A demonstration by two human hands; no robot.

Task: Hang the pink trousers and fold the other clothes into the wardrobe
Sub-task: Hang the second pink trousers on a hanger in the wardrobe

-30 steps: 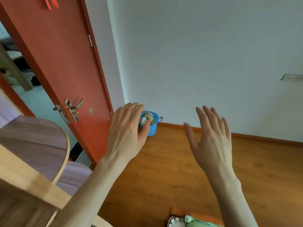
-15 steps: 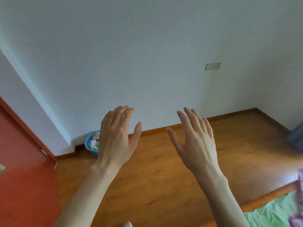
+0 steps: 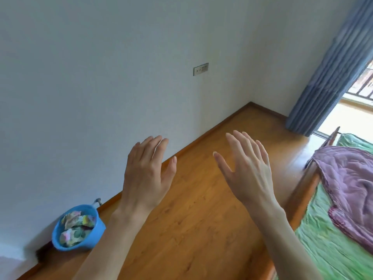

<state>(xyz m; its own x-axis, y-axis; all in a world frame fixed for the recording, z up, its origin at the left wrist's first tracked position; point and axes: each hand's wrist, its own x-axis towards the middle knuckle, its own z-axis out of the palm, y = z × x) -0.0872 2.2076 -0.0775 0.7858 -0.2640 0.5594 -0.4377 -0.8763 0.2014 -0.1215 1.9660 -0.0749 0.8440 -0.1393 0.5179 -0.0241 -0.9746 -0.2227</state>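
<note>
Both of my hands are raised in front of me over the wooden floor, fingers straight and empty. My left hand [image 3: 147, 170] is at centre left, my right hand [image 3: 246, 168] at centre right, a short gap between them. A pink-mauve garment [image 3: 351, 184], crumpled, lies on the green-covered bed [image 3: 331, 245] at the right edge, well to the right of my right hand. Whether it is the pink trousers I cannot tell. No wardrobe is in view.
A blue bucket [image 3: 94, 237] with colourful crumpled paper stands against the white wall at lower left. A blue curtain [image 3: 323, 73] hangs at the upper right beside a bright doorway. A wall socket [image 3: 200, 69] sits on the wall. The bed has a wooden frame [image 3: 306, 193].
My view has swung to the right: the red door and wooden table have left the frame, and the bed, pink garment and curtain have come in. Both hands stay raised and empty.
</note>
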